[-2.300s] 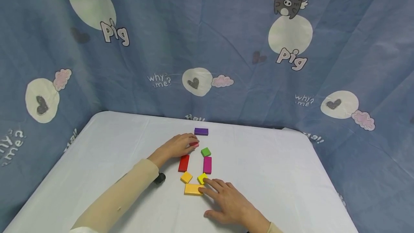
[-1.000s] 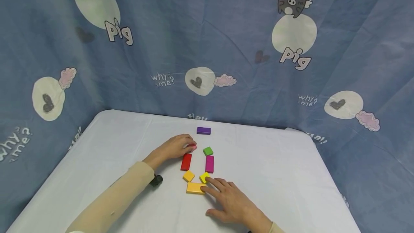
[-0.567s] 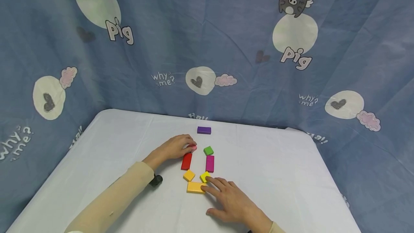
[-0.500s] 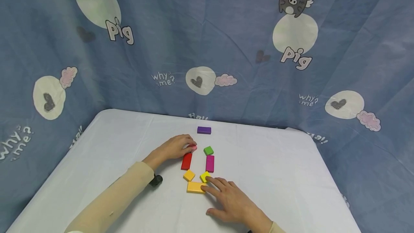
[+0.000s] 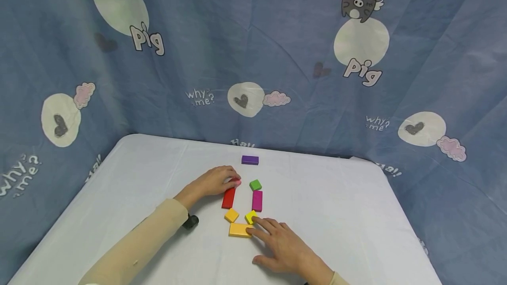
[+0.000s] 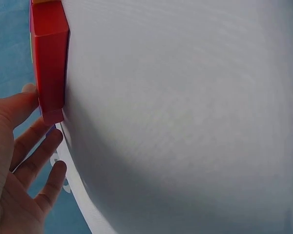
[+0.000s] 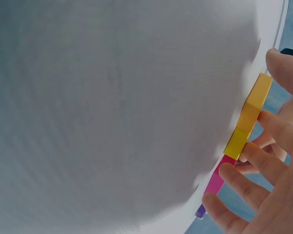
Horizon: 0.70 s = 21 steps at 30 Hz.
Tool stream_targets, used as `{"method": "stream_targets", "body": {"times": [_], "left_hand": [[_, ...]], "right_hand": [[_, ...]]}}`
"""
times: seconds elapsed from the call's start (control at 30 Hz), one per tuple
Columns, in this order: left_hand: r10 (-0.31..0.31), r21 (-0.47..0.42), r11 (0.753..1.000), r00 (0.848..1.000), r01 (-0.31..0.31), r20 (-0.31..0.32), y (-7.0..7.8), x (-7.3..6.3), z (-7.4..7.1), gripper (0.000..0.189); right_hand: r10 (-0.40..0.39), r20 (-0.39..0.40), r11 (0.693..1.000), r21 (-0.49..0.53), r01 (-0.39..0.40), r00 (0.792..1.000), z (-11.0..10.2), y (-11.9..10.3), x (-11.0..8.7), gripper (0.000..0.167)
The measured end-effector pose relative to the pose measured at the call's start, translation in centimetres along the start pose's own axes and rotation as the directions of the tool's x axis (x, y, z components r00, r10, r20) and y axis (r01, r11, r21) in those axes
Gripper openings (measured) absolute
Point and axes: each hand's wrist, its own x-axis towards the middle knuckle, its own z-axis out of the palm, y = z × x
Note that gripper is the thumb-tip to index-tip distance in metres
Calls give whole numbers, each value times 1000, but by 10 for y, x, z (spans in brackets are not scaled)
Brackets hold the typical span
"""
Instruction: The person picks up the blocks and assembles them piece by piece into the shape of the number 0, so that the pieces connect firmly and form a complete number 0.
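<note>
In the head view my left hand (image 5: 215, 180) pinches a small pinkish-red block (image 5: 237, 182) between thumb and index finger, just beyond the far end of a long red block (image 5: 228, 198). The fingers cover much of the small block; the left wrist view shows the pinkish-red block (image 6: 52, 117) beside the red one. My right hand (image 5: 281, 245) lies with fingers spread. Its index finger touches the long orange block (image 5: 237, 230), and the middle finger reaches the small yellow block (image 5: 250, 217). An orange square block (image 5: 231, 215) lies left of the yellow one.
Right of the red block lies a magenta block (image 5: 257, 201), with a small green block (image 5: 255, 184) at its far end. A purple block (image 5: 250, 160) lies farther back on the white tabletop (image 5: 336, 206). A patterned blue cloth (image 5: 293, 56) hangs behind.
My left hand has drawn the pinkish-red block a little nearer, toward the end of the red block. My right hand has kept its place. The view has shifted slightly.
</note>
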Motion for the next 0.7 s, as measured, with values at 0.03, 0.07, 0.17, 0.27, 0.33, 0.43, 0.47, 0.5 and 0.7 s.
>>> {"method": "stream_targets", "body": {"times": [0.03,0.07,0.17,0.27,0.33,0.43,0.47,0.5,0.7], "left_hand": [[3,1,1000,1000,-3,-3,0,0,0,26],[5,3,1000,1000,-5,-3,0,0,0,26],[3,5,1000,1000,-3,-2,0,0,1,26],[-6,10,1000,1000,6,6,-1,0,2,27],[-10,11,1000,1000,10,6,-1,0,2,27],[-9,7,1000,1000,9,2,-1,0,3,27],[-8,7,1000,1000,8,1,-2,0,3,26],[-7,5,1000,1000,7,-1,-2,0,3,26],[-4,-1,1000,1000,4,-3,-1,1,2,25]], "right_hand": [[0,-2,1000,0,0,1000,0,0,0,66],[-1,-4,1000,0,1,1000,0,0,0,65],[-7,-15,1000,-4,7,1000,1,0,-1,65],[-17,-28,1000,-12,17,999,2,0,-1,65],[-24,-34,1000,-17,23,999,2,0,-1,65],[-25,-34,999,-21,24,999,2,0,-1,65],[-24,-33,1000,-20,24,999,2,0,-1,65],[-24,-31,1000,-18,23,999,2,0,-1,65],[-16,-18,1000,-15,16,1000,1,0,-1,65]]}}
